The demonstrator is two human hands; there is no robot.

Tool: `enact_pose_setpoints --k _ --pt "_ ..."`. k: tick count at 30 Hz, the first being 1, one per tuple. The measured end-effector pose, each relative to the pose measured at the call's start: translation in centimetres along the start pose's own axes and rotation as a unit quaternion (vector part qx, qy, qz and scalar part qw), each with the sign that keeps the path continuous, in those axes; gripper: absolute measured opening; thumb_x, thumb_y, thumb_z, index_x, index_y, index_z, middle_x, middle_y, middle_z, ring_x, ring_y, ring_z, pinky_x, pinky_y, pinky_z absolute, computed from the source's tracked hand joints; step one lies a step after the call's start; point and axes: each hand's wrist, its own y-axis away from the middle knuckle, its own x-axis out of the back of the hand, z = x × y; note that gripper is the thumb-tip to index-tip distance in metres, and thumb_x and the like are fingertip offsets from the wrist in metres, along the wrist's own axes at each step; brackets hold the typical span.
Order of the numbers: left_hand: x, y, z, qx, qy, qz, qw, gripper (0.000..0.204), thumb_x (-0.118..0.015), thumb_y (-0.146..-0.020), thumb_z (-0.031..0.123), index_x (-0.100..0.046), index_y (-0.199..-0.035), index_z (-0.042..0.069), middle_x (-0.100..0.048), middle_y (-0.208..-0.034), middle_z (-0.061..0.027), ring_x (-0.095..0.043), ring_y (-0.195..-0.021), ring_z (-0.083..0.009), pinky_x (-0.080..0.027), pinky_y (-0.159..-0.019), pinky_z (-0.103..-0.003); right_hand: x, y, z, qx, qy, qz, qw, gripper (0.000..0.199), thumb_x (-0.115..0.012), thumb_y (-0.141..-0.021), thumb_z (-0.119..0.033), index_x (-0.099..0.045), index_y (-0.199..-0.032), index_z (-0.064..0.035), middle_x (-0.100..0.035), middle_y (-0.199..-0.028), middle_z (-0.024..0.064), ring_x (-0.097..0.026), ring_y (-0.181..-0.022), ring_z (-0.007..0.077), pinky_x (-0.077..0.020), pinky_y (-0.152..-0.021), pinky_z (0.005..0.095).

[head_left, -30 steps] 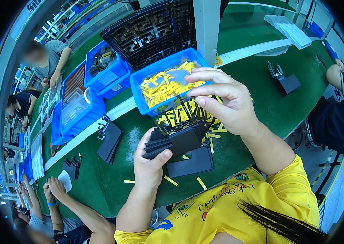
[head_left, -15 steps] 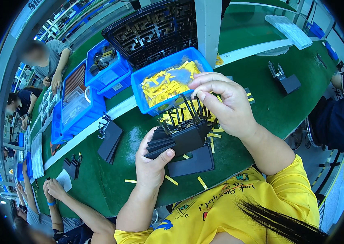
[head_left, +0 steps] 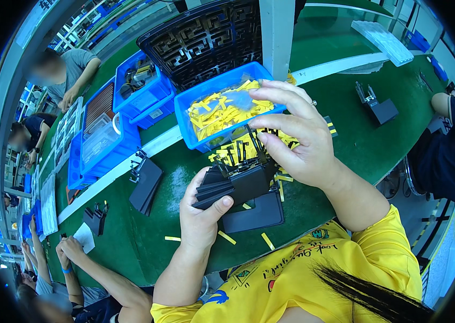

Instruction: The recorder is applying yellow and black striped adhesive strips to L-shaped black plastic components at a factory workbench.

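My left hand (head_left: 199, 215) grips a fanned stack of flat black rectangular panels (head_left: 246, 185), thumb over the front edge and fingers behind. Thin dark strips (head_left: 259, 148) stand up from the panels' far ends. Just above them is my right hand (head_left: 305, 137), its fingers spread apart. Its thumb and index fingertips lie close beside one upright strip; whether they touch it I cannot tell. Beneath the stack, another black panel (head_left: 259, 212) lies on the green table. Small yellow strips (head_left: 230, 153) are heaped behind the held stack, partly hidden by it.
A blue bin (head_left: 187, 121) of yellow pieces stands beyond my hands, before a black moulded tray (head_left: 206, 43). More black panels lie left (head_left: 145, 185) and right (head_left: 383, 110) on the green table (head_left: 340, 177). Loose yellow strips (head_left: 267, 241) lie near its edge. Co-workers sit at left; another person is right.
My right hand's fingers have parted from a pinch and spread above the strips. The left hand and its stack have hardly moved.
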Motion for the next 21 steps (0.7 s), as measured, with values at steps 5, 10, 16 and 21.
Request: enact_pose_setpoints --k 5,10,16,21 --pt "0.11 -0.13 -0.05 -0.001 0.005 0.001 1.0 0.063 -0.08 -0.071 0.008 -0.048 -0.124 -0.004 -0.06 -0.108 -0.0067 -0.057 -0.098 -0.0138 -0.045 -0.09 -0.028 0.17 -0.11 -0.01 0.005 -0.032 -0.009 0.999 0.019 -0.066 -0.07 -0.002 -0.071 -0.089 -0.0048 -0.063 -0.115 0.0108 -0.05 -0.118 0.0335 -0.037 -0.099 0.0438" --pt "0.21 -0.36 0.22 0.021 0.032 -0.02 0.999 0.061 -0.079 -0.072 0.009 -0.049 -0.123 -0.003 -0.06 -0.108 -0.0067 -0.057 -0.1 -0.0147 -0.044 -0.092 -0.03 0.0 -0.04 0.24 -0.003 -0.065 -0.014 0.998 0.013 -0.069 -0.073 -0.005 -0.071 -0.085 -0.0041 -0.065 -0.11 0.01 -0.052 -0.117 0.0324 -0.0375 -0.1 0.0435" --pt "0.22 -0.16 0.11 0.026 0.034 -0.013 0.999 0.061 -0.079 -0.072 0.009 -0.049 -0.123 -0.003 -0.06 -0.109 -0.0071 -0.057 -0.1 -0.0151 -0.044 -0.092 -0.029 -0.31 0.04 0.61 -0.068 -0.162 -0.024 0.984 0.009 -0.067 -0.079 -0.009 -0.071 -0.084 -0.0036 -0.068 -0.099 0.0082 -0.058 -0.109 0.029 -0.0414 -0.096 0.0404" --pt "0.19 -0.14 0.17 0.031 0.035 -0.013 0.999 0.061 -0.079 -0.072 0.009 -0.049 -0.123 -0.003 -0.059 -0.109 -0.0064 -0.057 -0.1 -0.0148 -0.044 -0.092 -0.029 -0.43 0.1 0.37 -0.088 -0.166 -0.04 0.981 0.009 -0.063 -0.082 -0.007 -0.069 -0.084 -0.0013 -0.068 -0.099 0.0092 -0.055 -0.112 0.029 -0.039 -0.098 0.0424"
